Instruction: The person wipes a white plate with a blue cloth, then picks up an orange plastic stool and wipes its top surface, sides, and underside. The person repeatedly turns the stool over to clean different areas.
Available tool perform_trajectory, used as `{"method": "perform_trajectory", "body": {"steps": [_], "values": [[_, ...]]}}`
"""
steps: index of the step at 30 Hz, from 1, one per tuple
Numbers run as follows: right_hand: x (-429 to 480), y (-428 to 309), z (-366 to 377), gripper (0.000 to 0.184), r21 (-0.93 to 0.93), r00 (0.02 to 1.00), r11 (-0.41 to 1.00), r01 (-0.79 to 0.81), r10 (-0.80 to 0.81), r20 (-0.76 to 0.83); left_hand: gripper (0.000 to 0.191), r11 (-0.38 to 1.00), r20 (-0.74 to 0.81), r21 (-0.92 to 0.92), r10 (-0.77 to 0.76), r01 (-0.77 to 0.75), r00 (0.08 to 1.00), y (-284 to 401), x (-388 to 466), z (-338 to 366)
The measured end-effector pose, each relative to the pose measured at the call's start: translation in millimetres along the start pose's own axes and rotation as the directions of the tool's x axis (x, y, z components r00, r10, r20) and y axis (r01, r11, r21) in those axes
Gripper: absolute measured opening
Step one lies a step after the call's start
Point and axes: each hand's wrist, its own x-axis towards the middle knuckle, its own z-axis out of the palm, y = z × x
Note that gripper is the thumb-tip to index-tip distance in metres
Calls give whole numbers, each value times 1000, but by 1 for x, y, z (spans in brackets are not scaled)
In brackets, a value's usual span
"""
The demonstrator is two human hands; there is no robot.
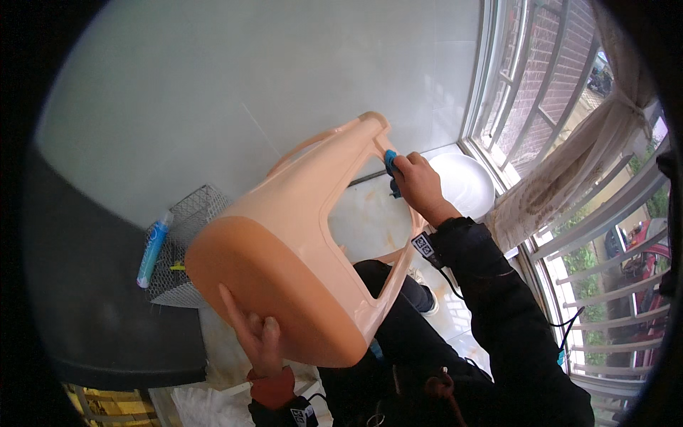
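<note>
A peach plastic stool (299, 197) with a darker orange seat (267, 293) is tipped on its side before me, above my dark-trousered leg. The seat faces down and to the left. My left hand (256, 331) steadies it, index finger stretched along the seat and the other fingers bent. Near the far end of a stool leg, my right hand (419, 179) grips a blue cloth (392, 171) at the leg's inner edge. Most of the cloth is hidden in my fist.
A wire-mesh basket (184, 256) and a blue spray can (153, 251) sit on a dark surface (106, 299) at left. Behind my right hand lies a white basin (461, 184). A tied curtain (565, 165) hangs by the barred window at right. A pale wall (267, 69) rises ahead.
</note>
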Motion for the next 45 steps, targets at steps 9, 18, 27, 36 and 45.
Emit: {"method": "perform_trajectory", "body": {"steps": [9, 18, 27, 36, 45], "values": [[-114, 28, -13, 12, -1, 917, 997, -79, 73, 391, 86, 997, -13, 73, 19, -18, 1000, -5, 2, 1], [-24, -6, -43, 11, 59, 942, 944, 325, -317, -115, 92, 997, -61, 71, -36, 41, 997, -3, -2, 6], [8, 9, 4, 4, -149, 833, 820, 552, -548, 72, 86, 994, 28, 96, 45, -48, 999, 3, -4, 4], [-67, 34, 1, 16, 88, 921, 953, 290, -303, 245, 86, 990, -43, 138, -10, 16, 999, -2, 2, 11], [-116, 11, -20, 25, 407, 936, 894, -190, 41, 349, 82, 990, -12, 122, 70, -68, 997, -12, 2, 5]]}}
